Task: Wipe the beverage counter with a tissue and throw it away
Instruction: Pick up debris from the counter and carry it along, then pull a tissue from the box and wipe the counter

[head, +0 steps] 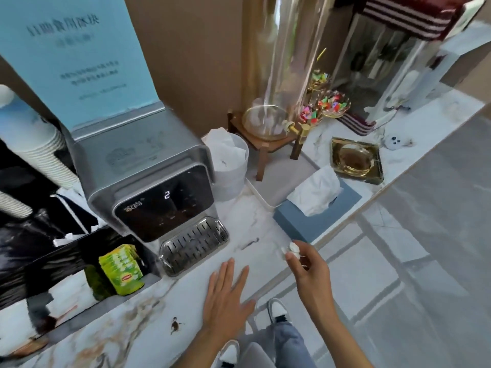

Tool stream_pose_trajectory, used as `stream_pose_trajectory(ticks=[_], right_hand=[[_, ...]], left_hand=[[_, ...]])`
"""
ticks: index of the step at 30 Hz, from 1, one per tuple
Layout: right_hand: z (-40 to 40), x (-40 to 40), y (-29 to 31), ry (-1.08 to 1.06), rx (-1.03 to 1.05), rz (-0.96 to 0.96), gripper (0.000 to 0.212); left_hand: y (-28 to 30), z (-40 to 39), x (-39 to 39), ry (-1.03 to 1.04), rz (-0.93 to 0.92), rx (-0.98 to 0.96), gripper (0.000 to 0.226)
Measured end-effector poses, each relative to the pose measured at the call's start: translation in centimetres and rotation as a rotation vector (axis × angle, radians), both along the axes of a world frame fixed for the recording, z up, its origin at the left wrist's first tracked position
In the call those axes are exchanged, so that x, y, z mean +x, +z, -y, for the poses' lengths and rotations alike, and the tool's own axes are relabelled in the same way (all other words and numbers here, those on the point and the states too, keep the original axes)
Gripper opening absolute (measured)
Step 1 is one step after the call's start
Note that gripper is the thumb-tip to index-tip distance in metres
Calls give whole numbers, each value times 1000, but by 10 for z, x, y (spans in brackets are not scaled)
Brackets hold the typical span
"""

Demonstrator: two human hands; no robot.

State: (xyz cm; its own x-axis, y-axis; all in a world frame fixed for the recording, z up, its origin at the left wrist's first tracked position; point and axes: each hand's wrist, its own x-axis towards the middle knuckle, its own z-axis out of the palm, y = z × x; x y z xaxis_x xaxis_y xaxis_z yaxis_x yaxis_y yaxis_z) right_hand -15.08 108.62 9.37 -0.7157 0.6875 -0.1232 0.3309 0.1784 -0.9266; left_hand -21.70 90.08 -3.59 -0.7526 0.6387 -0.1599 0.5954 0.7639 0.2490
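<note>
Resting flat near the front edge of the marble counter (265,208), the left hand (227,293) is spread wide, fingers apart, nothing held. Just to its right, the right hand (309,264) is raised over the counter's edge with fingertips pinched shut on a small balled tissue (293,249); the wad is held clear of the surface, not pressed to it.

A brown stain (175,324) is seen on the marble left of the left wrist, and a thin dark smear (249,244) lies between the dispenser's drip tray (195,247) and the right hand. Both appear unwiped, so the task is judged to be partway at best. Because the wad is small and gripped only at the fingertips, it could be dropped past the edge to the floor, or the smear could be spread rather than lifted if the tissue is already damp.

Further back, the water dispenser (148,179) stands left of centre, and a blue tissue box (317,208) with a sheet standing out of it sits just behind the right hand. A white lined bin (229,166) is placed behind the dispenser, beside a wooden stand (265,144) carrying a tall glass vessel (287,62). If the tissue is carried to that bin, the stand or its brass tap (292,127) could be knocked by a careless reach, since they sit close beside the bin.
</note>
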Motion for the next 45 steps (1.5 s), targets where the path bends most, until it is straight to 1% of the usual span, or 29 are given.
stream_pose_trajectory(ticks=[4, 7, 9, 13, 16, 19, 21, 26, 29, 32, 34, 37, 40, 45], right_hand=[[-42, -44, -5, 205, -19, 1, 18], [-68, -76, -3, 347, -65, -12, 18], [-81, -96, 0, 401, -61, -33, 18], [-95, -135, 11, 454, -55, -102, 20], [-97, -176, 22, 473, -40, -137, 19], [-92, -222, 34, 460, -76, -148, 21], [-87, -249, 38, 465, -72, -132, 23], [-76, -293, 38, 524, 63, -28, 25], [-74, -301, 34, 554, 85, 0, 30], [-77, -300, 37, 585, 21, 6, 39], [-81, -295, 41, 602, -8, -11, 41], [-93, -280, 44, 598, -54, -74, 37], [-115, -257, 42, 567, -119, -122, 28], [-193, -197, 21, 353, -88, -68, 20]], left_hand=[[9, -25, -5, 225, 17, -25, 78], [14, -40, -3, 323, 24, -77, 77], [15, -49, 0, 387, 33, -92, 77], [18, -66, 0, 455, 73, -116, 79], [20, -75, -4, 492, 45, -84, 77], [19, -80, -4, 506, 47, -20, 79], [17, -82, -3, 507, 60, -15, 78], [16, -88, -4, 547, 78, -24, 76], [18, -89, -5, 555, 81, -13, 77], [20, -91, -6, 562, 55, 1, 76], [19, -92, -5, 570, 47, 11, 76], [18, -95, -5, 566, 63, 12, 74], [19, -101, -5, 581, 76, 46, 72], [23, -129, -14, 600, 59, 138, 65]])
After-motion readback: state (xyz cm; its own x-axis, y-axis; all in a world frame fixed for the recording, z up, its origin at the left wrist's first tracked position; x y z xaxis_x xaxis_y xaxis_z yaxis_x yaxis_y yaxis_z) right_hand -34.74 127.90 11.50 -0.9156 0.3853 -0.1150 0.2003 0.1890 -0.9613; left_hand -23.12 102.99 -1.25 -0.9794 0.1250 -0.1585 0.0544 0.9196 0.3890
